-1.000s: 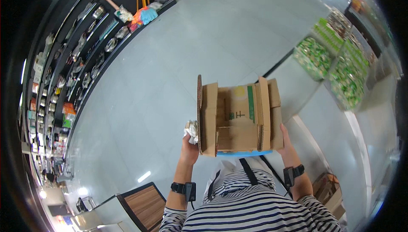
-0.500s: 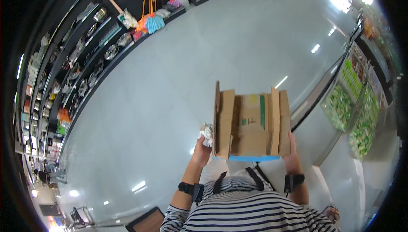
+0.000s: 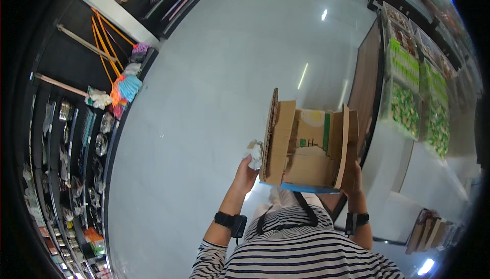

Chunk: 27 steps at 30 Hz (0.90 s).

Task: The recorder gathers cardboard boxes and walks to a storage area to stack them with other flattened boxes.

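An open cardboard box [image 3: 311,168] with its flaps standing up is held in front of my waist, between my two hands. My left hand [image 3: 246,175] is closed at the box's left side, with a crumpled white wad, paper or thin plastic [image 3: 255,152], between its fingers. On the right side, my right hand [image 3: 353,181] grips the box, its fingers partly hidden behind the cardboard. Beneath the box's near edge a flat blue thing [image 3: 296,188] shows; the rest of it is hidden. Inside, the box bottom is bare cardboard with a green stripe.
Dark shelves [image 3: 76,151] packed with metal kitchenware and packages run along the left. Mops with coloured heads [image 3: 127,89] lean by them. On the right stands a white display counter [image 3: 393,161] with bins of green-wrapped goods [image 3: 403,109]. Grey shiny floor [image 3: 214,85] stretches ahead.
My view has turned to the right, so the shelves and mops swing left and the counter comes closer. Both hands still hold the box, which sits slightly further right in view.
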Each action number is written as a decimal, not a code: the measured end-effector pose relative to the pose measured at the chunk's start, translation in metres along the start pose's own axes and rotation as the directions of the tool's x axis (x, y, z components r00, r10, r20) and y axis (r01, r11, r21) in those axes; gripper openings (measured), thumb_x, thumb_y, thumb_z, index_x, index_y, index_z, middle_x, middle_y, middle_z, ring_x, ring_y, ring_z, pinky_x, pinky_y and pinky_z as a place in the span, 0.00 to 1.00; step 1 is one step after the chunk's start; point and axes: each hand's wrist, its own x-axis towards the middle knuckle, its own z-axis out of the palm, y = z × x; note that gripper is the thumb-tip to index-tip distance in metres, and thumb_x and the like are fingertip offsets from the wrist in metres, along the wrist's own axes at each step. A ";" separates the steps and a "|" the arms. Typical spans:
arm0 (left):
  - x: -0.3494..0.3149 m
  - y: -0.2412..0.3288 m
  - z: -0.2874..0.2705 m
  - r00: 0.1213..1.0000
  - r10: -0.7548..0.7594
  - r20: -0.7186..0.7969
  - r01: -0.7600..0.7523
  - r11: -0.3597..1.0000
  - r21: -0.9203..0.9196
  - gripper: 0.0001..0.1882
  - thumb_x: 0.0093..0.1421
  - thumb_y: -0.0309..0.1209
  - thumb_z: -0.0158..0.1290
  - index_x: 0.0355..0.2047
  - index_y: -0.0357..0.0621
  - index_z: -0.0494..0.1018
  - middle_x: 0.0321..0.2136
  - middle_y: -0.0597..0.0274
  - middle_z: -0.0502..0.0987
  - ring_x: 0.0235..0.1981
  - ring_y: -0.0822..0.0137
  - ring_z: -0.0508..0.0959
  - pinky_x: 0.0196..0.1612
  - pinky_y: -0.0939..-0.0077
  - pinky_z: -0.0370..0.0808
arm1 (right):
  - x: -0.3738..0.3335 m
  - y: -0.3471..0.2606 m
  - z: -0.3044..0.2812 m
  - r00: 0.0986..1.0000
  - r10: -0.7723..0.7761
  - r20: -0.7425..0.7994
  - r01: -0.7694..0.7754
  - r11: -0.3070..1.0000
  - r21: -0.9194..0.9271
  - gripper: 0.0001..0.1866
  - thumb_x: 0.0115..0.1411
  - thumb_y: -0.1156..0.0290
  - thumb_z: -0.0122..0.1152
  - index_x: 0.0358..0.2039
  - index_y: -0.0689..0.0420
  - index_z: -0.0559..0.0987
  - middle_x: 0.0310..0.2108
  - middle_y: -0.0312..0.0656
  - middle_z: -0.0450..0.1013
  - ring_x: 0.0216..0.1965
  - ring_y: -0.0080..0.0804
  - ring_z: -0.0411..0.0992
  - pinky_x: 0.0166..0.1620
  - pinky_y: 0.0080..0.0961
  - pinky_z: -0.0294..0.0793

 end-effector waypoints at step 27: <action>0.643 0.374 0.123 0.974 -0.210 0.085 0.213 0.977 -0.024 0.26 0.56 0.43 0.45 0.53 0.44 0.60 0.48 0.62 0.68 0.49 0.64 0.67 0.52 0.63 0.62 | 0.576 -0.246 0.212 0.959 -0.160 -0.233 0.152 0.987 -0.054 0.23 0.54 0.53 0.49 0.40 0.60 0.72 0.32 0.44 0.72 0.28 0.32 0.73 0.28 0.24 0.74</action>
